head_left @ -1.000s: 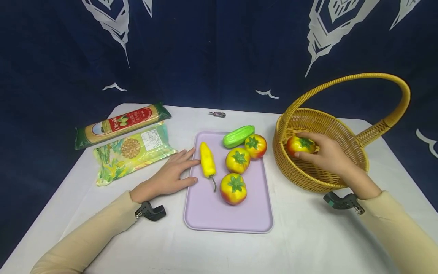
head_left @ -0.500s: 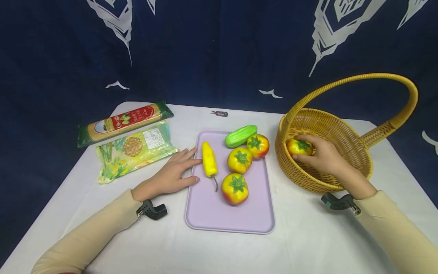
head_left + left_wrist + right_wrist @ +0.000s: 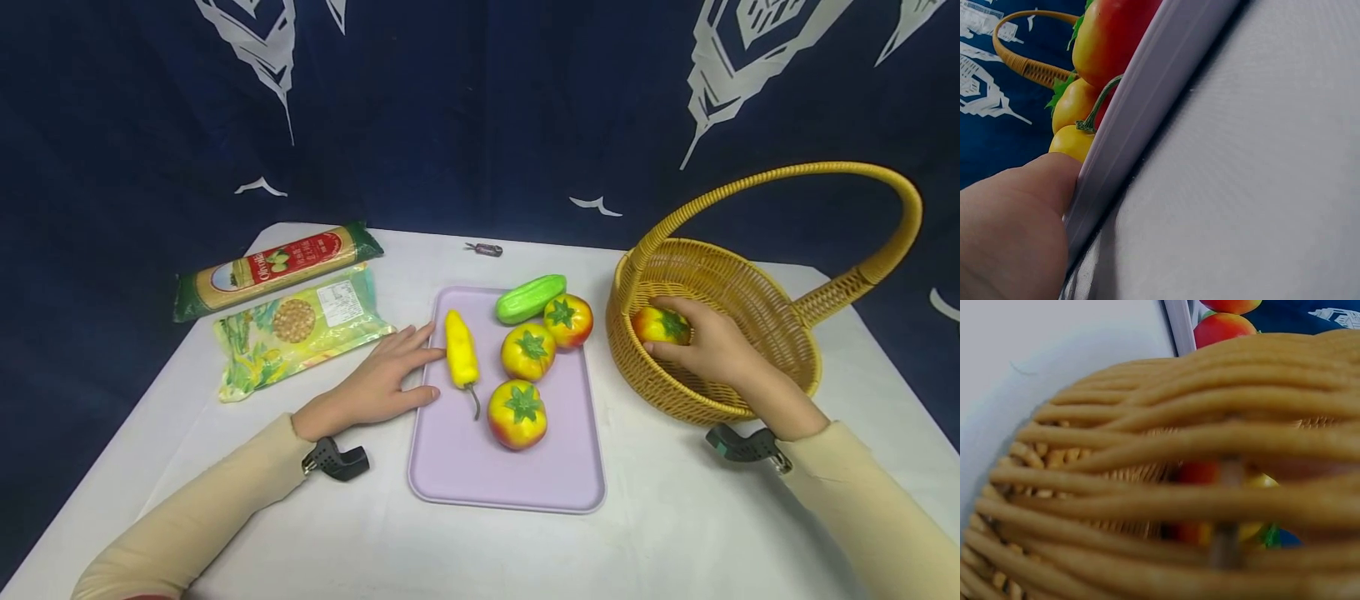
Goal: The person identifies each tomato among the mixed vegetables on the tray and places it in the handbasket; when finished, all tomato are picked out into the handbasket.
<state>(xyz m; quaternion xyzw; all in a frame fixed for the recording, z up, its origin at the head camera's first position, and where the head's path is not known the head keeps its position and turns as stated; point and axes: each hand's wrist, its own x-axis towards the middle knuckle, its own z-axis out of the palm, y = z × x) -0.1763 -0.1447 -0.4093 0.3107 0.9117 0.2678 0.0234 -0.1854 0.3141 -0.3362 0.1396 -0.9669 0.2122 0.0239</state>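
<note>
My right hand (image 3: 708,342) reaches into the wicker basket (image 3: 813,354) and grips a yellow-red tomato (image 3: 660,326) with green leaves, near the basket's left wall. In the right wrist view the weave of the basket (image 3: 1116,506) covers most of that tomato (image 3: 1194,531). My left hand (image 3: 382,379) lies with spread fingers at the left edge of the lilac tray (image 3: 502,483). Its fingertips are right beside a yellow pepper (image 3: 461,350). Also on the tray are three more tomatoes (image 3: 517,414) and a green cucumber (image 3: 531,299).
Behind my left hand lie a green-yellow bag (image 3: 307,329) and a pack of spaghetti (image 3: 277,268). A small dark object (image 3: 484,249) sits near the table's back edge. The basket's tall handle (image 3: 780,173) arches over its opening. A dark blue patterned cloth (image 3: 480,125) hangs behind.
The head view has shifted slightly. Inside the basket, the gripped tomato has turned a little and moved slightly toward the left wall. My left hand stays at the tray's edge.
</note>
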